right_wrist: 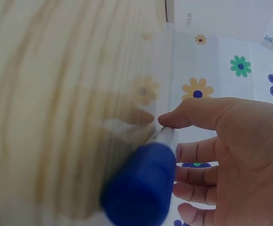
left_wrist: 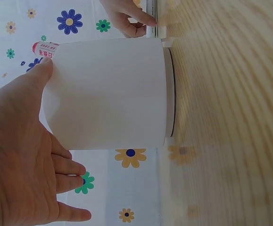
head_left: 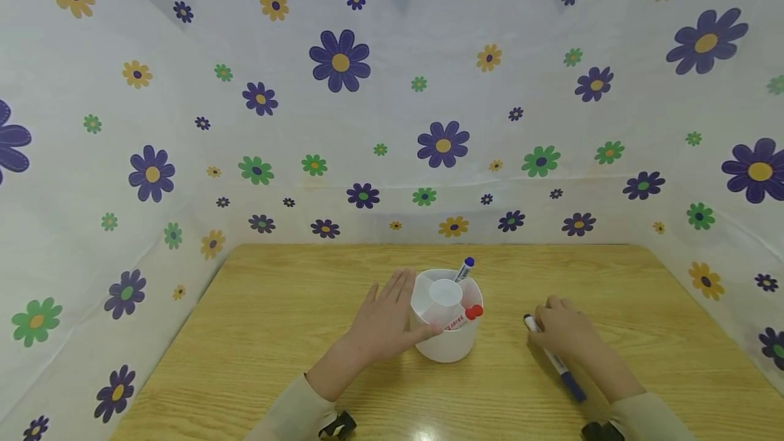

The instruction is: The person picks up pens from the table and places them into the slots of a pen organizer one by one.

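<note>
A staged tabletop booth: wooden table (head_left: 275, 332) enclosed by flower-printed sheets (head_left: 184, 121).

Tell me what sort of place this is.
Probably a small staged tabletop booth: a wooden table walled on three sides by flower-print sheeting, with a white pen holder and markers.

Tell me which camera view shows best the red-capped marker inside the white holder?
The head view: the red-capped marker leans in the white holder, cap and label visible. The left wrist view shows only its labelled barrel past the thumb. In the right wrist view I cannot find it.
</note>
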Demonstrator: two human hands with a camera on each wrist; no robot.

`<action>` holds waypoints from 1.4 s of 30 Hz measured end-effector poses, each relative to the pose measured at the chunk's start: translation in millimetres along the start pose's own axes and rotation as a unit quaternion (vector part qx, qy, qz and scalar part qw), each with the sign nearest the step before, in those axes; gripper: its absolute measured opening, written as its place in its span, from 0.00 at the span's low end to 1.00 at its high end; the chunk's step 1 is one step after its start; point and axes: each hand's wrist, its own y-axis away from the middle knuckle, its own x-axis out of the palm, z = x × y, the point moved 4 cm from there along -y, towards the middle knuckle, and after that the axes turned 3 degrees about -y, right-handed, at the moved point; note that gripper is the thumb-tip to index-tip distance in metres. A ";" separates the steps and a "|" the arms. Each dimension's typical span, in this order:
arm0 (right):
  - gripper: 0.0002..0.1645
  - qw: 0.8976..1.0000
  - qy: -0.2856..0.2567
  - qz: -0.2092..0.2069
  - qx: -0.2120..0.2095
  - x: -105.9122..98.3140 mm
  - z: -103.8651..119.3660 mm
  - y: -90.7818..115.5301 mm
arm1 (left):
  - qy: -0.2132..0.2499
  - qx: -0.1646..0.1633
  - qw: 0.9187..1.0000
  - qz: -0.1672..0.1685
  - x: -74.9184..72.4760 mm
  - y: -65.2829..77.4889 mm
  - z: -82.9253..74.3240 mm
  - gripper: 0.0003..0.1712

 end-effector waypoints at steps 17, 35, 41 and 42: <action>0.13 0.992 0.003 -0.121 -0.022 -17.5 3.4 -11.4 | 0.000 -0.004 1.000 0.009 -1.5 -2.5 2.6 0.61; 0.08 0.933 -0.021 -0.331 -0.140 -48.7 32.9 -6.8 | 0.003 0.003 1.000 0.011 -3.7 -2.1 2.7 0.61; 0.08 0.915 -0.030 -0.371 -0.158 -63.0 48.8 -5.3 | 0.003 0.004 1.000 0.011 -4.2 -1.7 3.3 0.61; 0.07 0.912 -0.033 -0.376 -0.158 -65.3 51.4 -5.1 | 0.003 0.005 1.000 0.011 -4.3 -1.7 3.3 0.61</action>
